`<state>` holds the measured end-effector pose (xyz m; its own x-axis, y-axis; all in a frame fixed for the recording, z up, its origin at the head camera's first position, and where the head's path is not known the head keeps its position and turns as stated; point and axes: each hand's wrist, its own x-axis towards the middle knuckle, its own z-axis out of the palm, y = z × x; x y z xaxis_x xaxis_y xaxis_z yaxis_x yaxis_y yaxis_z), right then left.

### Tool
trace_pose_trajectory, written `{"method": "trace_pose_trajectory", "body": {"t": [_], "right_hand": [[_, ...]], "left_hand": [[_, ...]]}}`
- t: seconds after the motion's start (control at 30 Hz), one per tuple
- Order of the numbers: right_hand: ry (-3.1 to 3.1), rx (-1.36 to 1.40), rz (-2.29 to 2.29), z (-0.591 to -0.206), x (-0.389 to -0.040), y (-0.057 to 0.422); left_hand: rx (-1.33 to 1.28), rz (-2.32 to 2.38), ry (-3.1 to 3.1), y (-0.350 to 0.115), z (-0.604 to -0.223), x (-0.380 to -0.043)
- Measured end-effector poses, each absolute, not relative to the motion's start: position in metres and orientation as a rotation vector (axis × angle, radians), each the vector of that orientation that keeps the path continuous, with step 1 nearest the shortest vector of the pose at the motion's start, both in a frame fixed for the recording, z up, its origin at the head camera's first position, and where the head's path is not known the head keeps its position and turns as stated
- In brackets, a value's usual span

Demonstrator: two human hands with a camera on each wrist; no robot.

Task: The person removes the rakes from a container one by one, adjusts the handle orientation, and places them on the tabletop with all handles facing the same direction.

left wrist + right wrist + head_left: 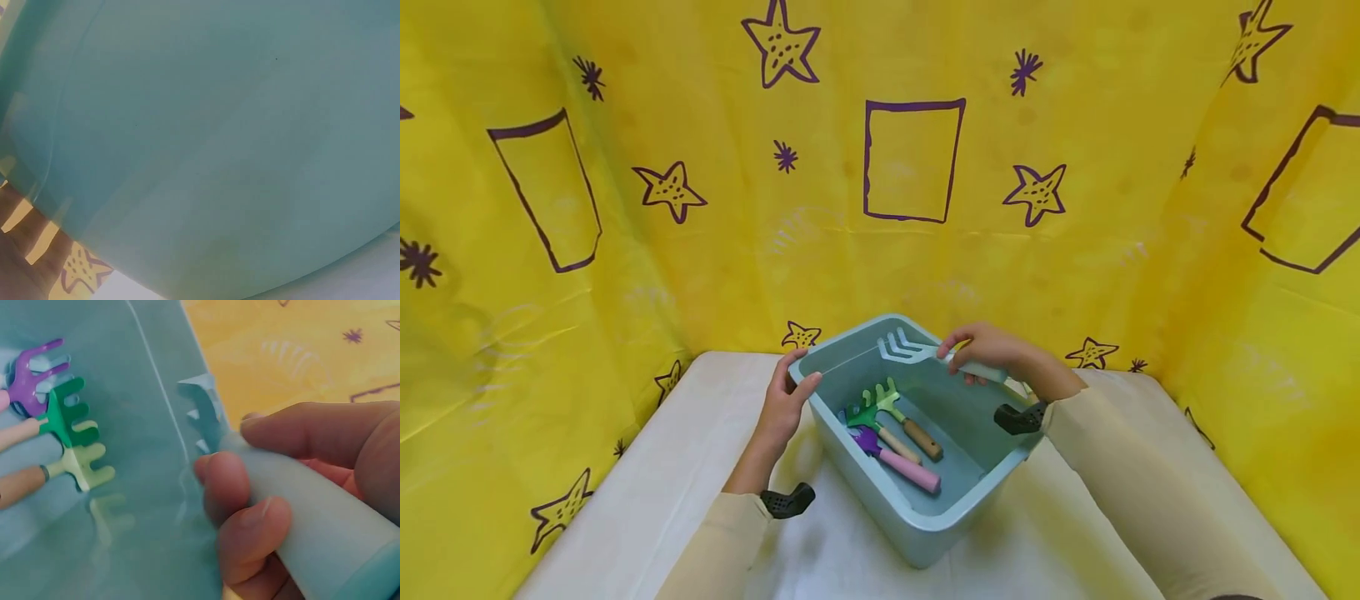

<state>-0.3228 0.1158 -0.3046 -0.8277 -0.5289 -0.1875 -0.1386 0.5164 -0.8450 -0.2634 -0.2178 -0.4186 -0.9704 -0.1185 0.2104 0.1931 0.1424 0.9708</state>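
My right hand (988, 348) grips the pale handle of a light-blue hand rake (907, 348), its tines pointing left above the far part of a blue-green plastic bin (925, 521). Fingers and thumb wrap that handle (312, 519) in the right wrist view. At the bin's left corner, my left hand (786, 400) holds the rim between thumb and fingers. Inside the bin lie a purple rake with a pink handle (910, 471), a green rake (862, 417) with a pale wooden handle, and a light-green rake (889, 400) with a brown handle. The bin wall (219, 125) fills most of the left wrist view.
The bin stands on a white-covered surface (700, 433). Yellow sheeting (722, 250) with purple stars and boxes drawn on it rises behind and at both sides, close beyond the bin's far corner.
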Motion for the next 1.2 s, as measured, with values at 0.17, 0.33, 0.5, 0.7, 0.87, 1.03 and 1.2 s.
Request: {"method": "trace_pose_trajectory", "body": {"t": [0.17, 0.33, 0.5, 0.7, 0.87, 1.03, 1.2], "right_hand": [[2.340, -0.599, -1.346, -0.311, -0.317, 0.146], [2.366, -0.560, -1.419, -0.319, -0.310, 0.169], [2.438, -0.451, -1.473, -0.326, -0.301, 0.191], [2.497, -0.354, -1.515, -0.343, -0.288, 0.221], [2.613, -0.277, -1.496, -0.364, -0.281, 0.241], [2.774, -0.163, -1.403, -0.389, -0.274, 0.252], [2.872, -0.062, -1.321, -0.408, -0.267, 0.263]], "left_hand": [[-0.077, -1.912, -2.193, -0.214, -0.421, -0.264], [-0.080, -1.888, -2.202, -0.214, -0.420, -0.262], [-0.093, -1.878, -2.198, -0.213, -0.418, -0.262], [-0.092, -1.886, -2.189, -0.213, -0.421, -0.263], [-0.100, -1.880, -2.189, -0.215, -0.422, -0.262], [-0.100, -1.866, -2.190, -0.216, -0.422, -0.264], [-0.092, -1.869, -2.190, -0.216, -0.420, -0.264]]}}
